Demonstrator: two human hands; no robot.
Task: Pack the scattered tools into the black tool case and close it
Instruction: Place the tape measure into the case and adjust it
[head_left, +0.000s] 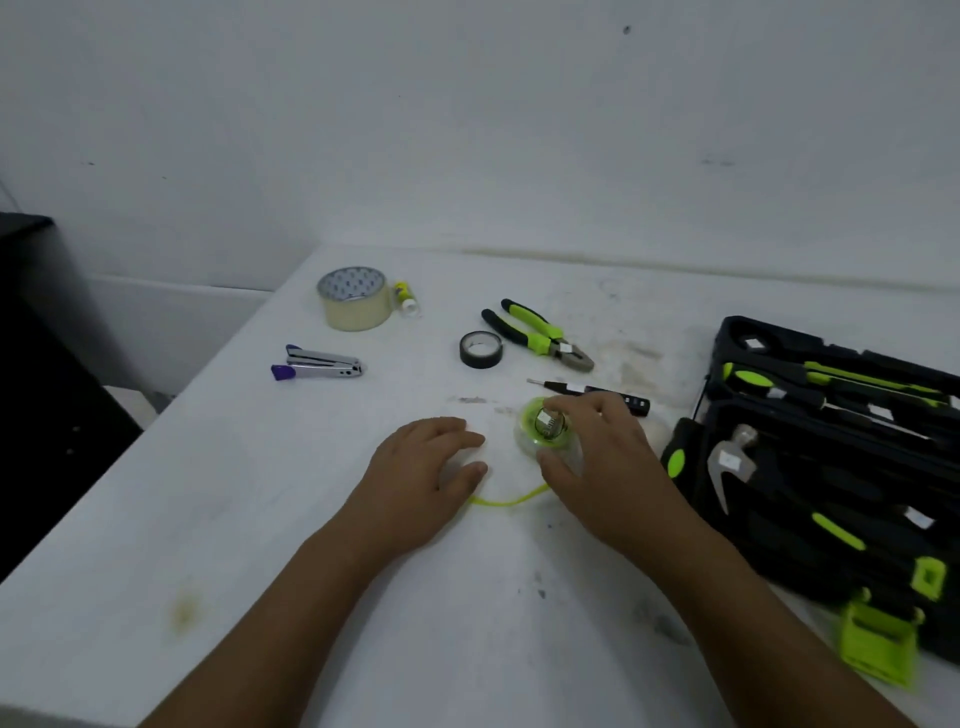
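Head view: a person packs up at a white bench (260, 519) – both bare hands work at its middle.
Right grip: the right hand (597, 457) is clamped on a round green-and-clear tape measure (543, 431), thumb at its near edge and fingers over its top, apparently ready to lift it.
Left grip: the left hand (421, 462) rests on the bench at the measure's 9 o'clock, fingers loosely bent and apart, holding nothing plainly.
Cord: a yellow-green cord (511, 500) trails from the measure toward the left palm; whether it touches cannot be told.
Case: the black tool case (831, 530) lies open at the measure's 3 o'clock, near the right hand, a hammer (732, 462) already seated – a short carry, by the look of it.
Still loose: pliers (540, 335) at 12 o'clock, a black tape roll (480, 351) at 11, a screwdriver (587, 391) just behind the right fingers.
Far left: a stapler (319, 362), masking tape (353, 299) and a glue stick (406, 299) sit at 10 o'clock, well apart from the case.
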